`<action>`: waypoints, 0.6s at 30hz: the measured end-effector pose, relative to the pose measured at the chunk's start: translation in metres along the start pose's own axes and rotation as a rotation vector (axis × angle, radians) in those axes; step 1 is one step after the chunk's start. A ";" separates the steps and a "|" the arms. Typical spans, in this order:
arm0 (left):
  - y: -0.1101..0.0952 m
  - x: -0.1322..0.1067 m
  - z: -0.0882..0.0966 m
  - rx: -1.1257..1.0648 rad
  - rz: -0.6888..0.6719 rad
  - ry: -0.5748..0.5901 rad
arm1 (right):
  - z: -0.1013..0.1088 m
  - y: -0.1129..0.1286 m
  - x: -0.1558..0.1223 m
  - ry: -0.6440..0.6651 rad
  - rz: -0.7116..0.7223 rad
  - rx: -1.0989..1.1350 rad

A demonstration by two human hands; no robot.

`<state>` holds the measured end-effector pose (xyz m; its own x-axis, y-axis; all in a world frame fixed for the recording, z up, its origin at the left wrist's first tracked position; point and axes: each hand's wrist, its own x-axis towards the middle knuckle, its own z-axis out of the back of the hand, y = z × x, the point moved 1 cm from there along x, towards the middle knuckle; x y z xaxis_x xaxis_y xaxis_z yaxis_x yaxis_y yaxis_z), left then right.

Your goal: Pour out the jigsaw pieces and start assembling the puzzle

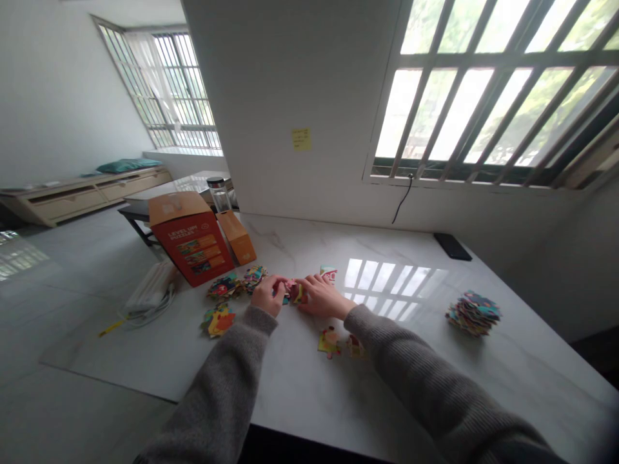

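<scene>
head view: two bare hands meet over a small clump of jigsaw pcs [293, 291] near the middle of a white marble-look table [290, 248]. lt hand [268, 295]: fingertips drawn into a narrow pinch at the clump's lt edge, apparently holding it. rt hand [322, 296]: fingers curved over the clump from the rt, also narrow; whether they grip or only touch cannot be told. grey knit sleeves [425, 367] run to the lower frame edge. small groups of pcs [218, 320] lie just lt of the hands, w/ another group [329, 341] just below the rt hand, prob. kept within easy reach. taller loose pile of pcs [472, 314] sits well off to the rt, seemingly held apart from the working spot. orange-red printed box [191, 238] & smaller orange carton [236, 237] stand toward the back, likely moved aside to leave room. black phone [452, 246] lies by the wall, out of the way.
</scene>
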<state>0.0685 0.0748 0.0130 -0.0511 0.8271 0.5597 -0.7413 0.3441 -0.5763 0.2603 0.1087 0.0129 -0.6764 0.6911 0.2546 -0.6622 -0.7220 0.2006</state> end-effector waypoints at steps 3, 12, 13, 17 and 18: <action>0.001 -0.001 -0.001 -0.005 0.000 0.004 | 0.001 0.004 0.002 -0.005 0.010 -0.024; -0.009 -0.009 -0.010 -0.108 -0.090 0.116 | 0.009 -0.004 -0.020 -0.030 -0.042 0.266; -0.011 -0.010 -0.012 -0.121 -0.115 0.145 | 0.010 -0.006 -0.026 -0.037 -0.073 0.319; -0.024 -0.016 -0.022 -0.174 -0.134 0.274 | 0.022 -0.018 -0.054 -0.043 -0.176 0.601; -0.028 -0.017 -0.025 -0.207 -0.109 0.303 | 0.026 -0.020 -0.062 -0.048 -0.191 0.659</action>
<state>0.1070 0.0619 0.0050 0.2435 0.8639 0.4409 -0.5789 0.4942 -0.6486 0.3241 0.0792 0.0174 -0.5423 0.8169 0.1963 -0.4238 -0.4677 0.7756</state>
